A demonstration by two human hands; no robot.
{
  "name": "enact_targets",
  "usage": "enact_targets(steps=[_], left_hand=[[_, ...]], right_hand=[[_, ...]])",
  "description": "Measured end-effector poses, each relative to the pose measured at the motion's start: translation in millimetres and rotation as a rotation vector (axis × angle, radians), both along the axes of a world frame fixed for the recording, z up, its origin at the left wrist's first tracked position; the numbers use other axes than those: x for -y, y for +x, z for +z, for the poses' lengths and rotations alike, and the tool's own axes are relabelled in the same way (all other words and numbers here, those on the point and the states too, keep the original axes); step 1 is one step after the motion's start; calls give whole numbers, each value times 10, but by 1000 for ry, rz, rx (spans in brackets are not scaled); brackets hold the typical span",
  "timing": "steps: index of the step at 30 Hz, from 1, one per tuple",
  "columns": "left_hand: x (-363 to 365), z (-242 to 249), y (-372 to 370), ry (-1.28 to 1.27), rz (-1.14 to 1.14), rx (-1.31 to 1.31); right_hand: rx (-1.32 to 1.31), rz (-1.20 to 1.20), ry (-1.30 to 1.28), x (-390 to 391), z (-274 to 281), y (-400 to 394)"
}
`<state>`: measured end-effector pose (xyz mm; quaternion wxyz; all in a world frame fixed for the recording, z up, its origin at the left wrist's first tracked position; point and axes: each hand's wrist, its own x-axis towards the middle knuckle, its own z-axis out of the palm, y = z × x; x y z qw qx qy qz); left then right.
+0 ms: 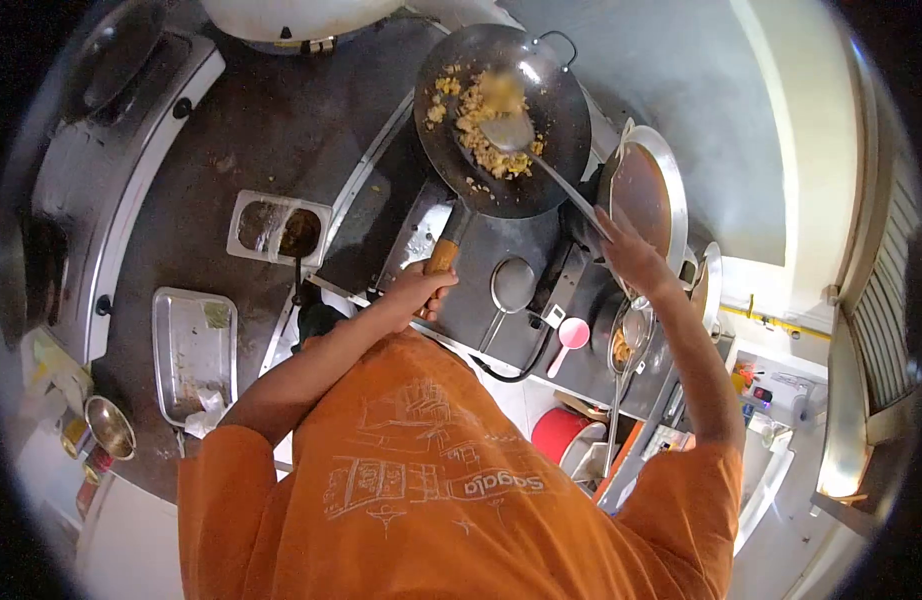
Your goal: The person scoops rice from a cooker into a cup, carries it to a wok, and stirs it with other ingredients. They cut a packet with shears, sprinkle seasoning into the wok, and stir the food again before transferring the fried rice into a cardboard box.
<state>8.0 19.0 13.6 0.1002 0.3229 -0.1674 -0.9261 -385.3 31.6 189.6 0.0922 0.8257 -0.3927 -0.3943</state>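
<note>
A dark wok [556, 150] stands at the top centre with crumbled yellow and pale food [471, 125] spread over its inside. My left hand [418, 294] is wrapped round the wok's wooden handle [443, 257]. In my right hand [633, 252] is the long handle of a metal wok spatula [508, 132]. The spatula's broad blade lies in the wok, over the food. Something yellowish just above the blade is blurred. Right of the wok, close to my right hand, a large pot [646, 185] holds brown liquid.
Below the wok lie a round fine strainer [512, 285] and a pink scoop [573, 333]. A ladle [621, 385] rests at the right. On the left counter are a two-part container [323, 222] and a metal tray [163, 345]. A red bucket [559, 432] is lower down.
</note>
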Motion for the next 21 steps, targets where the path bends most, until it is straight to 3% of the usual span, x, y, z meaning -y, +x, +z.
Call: enact_targets(steps=[2, 3, 5, 6, 8, 9, 10, 12, 13, 16, 17, 18, 20, 21], left_hand=[[20, 22, 15, -8, 4, -9], [4, -1, -3, -5, 4, -7], [-2, -13, -21, -4, 5, -7], [-16, -9, -21, 8, 1, 12], [-7, -15, -34, 12, 4, 25], [-26, -40, -42, 4, -1, 4], [-20, -55, -32, -7, -4, -11], [9, -34, -25, 9, -6, -21], [23, -45, -22, 14, 0, -5], [-6, -55, -45, 38, -15, 5], [-8, -47, -38, 27, -7, 9], [-11, -39, -44, 19, 5, 11], [-19, -44, -42, 4, 4, -6], [0, -90, -47, -10, -4, 3]], right_hand=[[-373, -68, 69, 315, -85, 497], [-375, -74, 63, 404, 112, 566], [40, -118, -80, 545, 501, 674], [37, -124, -78, 466, 532, 650], [31, 437, -256, 195, 572, 583], [-1, 270, -330, -145, 258, 411], [3, 282, -340, -19, 172, 583], [-39, -766, 218, 121, 42, 1108], [-29, -777, 209, 159, 108, 1051], [393, -385, -8, 335, 500, 528], [482, -137, 29, 292, 672, 425], [477, -135, 28, 175, 606, 282], [162, 207, 91, -169, 274, 82], [325, -404, 181, -185, 253, 467]])
